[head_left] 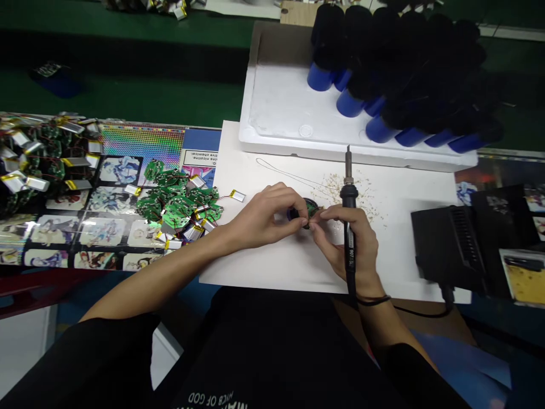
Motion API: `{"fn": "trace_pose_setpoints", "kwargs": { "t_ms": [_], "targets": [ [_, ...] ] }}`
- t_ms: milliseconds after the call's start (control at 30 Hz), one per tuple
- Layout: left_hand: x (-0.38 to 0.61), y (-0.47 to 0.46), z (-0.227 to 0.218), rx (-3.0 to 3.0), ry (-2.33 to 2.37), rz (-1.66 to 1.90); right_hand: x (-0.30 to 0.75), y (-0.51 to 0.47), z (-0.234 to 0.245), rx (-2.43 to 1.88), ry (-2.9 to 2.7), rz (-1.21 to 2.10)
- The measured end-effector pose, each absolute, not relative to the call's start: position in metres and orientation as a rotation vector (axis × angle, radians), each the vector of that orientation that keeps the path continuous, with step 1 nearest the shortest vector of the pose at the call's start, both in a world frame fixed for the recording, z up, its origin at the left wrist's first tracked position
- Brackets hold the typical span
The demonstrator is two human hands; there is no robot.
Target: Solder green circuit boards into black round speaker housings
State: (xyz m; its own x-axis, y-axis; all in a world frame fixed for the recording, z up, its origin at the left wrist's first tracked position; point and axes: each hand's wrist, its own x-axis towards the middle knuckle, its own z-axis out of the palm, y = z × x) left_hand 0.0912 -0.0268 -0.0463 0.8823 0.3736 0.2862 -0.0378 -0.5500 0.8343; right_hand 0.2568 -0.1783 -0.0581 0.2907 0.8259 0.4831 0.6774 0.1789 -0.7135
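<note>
As the green-topped surface (pixel 128 96) is taken in from above, a white foam tray (pixel 276 108) is seen at the far side, loaded with rows of blue-ended black cylinders (pixel 383 96). A white sheet (pixel 255 267) is laid in front of the tray, with a blurred black soldering station (pixel 451 244) at its right and a printed cartoon mat (pixel 106 227) at its left. A large heap of green circuit boards (pixel 179 204) is piled on that mat, tangled with red wires and silver pouch cells (pixel 196 182), and one loose cell (pixel 237 196) is left lying at the sheet's edge.

Out over the middle of the sheet, a small round dark part (pixel 307 214) with green showing on it is being pinched in the clenched left hand (pixel 261 218). The soldering iron (pixel 349 196) is gripped upright in the clenched right hand (pixel 351 241), whose fingertips (pixel 319 215) are brought up against that same part. Solder crumbs (pixel 344 190) are strewn behind it. Only this one piece is in hand, so much is judged to be left: the heap is still large, though how many of the cylinders are finished cannot be told.
</note>
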Motion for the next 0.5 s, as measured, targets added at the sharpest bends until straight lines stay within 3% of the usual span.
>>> {"fn": "trace_pose_setpoints", "kwargs": {
  "t_ms": [233, 500],
  "targets": [
    [0.090, -0.026, -0.056, 2.340, 0.244, 0.534, 0.275, -0.193, -0.056, -1.531, -1.335, 0.212],
    [0.092, -0.029, -0.053, 2.460, 0.262, 0.481, 0.304, -0.201, -0.021, -1.307, -1.025, 0.448]
  ]
}}
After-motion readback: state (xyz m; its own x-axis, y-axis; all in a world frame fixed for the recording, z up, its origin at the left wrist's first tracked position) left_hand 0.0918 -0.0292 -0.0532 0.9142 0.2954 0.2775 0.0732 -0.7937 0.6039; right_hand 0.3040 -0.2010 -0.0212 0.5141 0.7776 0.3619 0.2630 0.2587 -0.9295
